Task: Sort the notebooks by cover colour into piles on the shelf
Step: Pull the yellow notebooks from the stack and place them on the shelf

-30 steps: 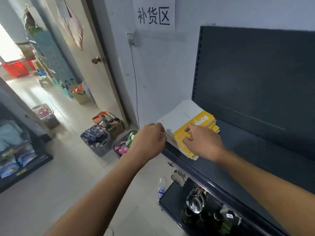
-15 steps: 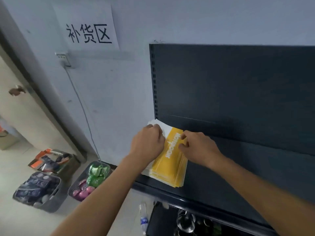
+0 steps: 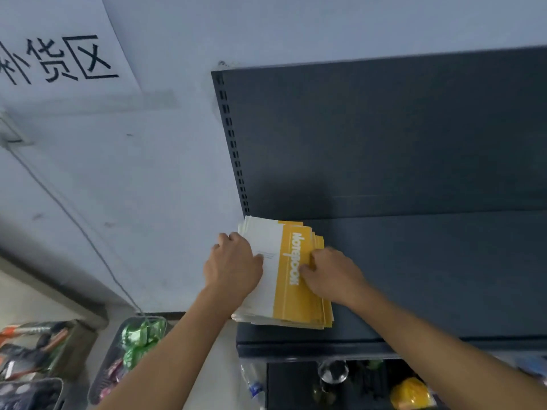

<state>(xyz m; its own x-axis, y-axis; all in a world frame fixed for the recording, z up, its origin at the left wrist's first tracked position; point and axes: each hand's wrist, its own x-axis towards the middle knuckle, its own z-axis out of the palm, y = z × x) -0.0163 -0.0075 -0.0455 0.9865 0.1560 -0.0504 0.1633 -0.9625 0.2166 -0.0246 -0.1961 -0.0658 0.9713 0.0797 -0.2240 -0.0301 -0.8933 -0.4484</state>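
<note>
Wall (image 3: 148,187), pale grey-blue, fills the left and the top. Against it on the right stands a dark shelf (image 3: 429,276) with an upright back panel (image 3: 384,137) that has a row of slots down its left edge. A white paper sign (image 3: 59,54) with black characters is fixed to the wall at far left.

1 stack of notebooks (image 3: 266,315) lies flat at the left end of the shelf, its far corner close to the back panel, its edges fanned unevenly. The top notebook (image 3: 288,303) has a white cover with a yellow band.

On the floor at near left sits a basket (image 3: 100,377) of green and pink packets.

The left hand (image 3: 232,267) grips the stack's left edge, fingers curled over it and thumb on the white cover. The right hand (image 3: 333,275) pinches the top notebook at its right edge, thumb on the yellow band and fingers bent; how many covers it holds I cannot tell.
</note>
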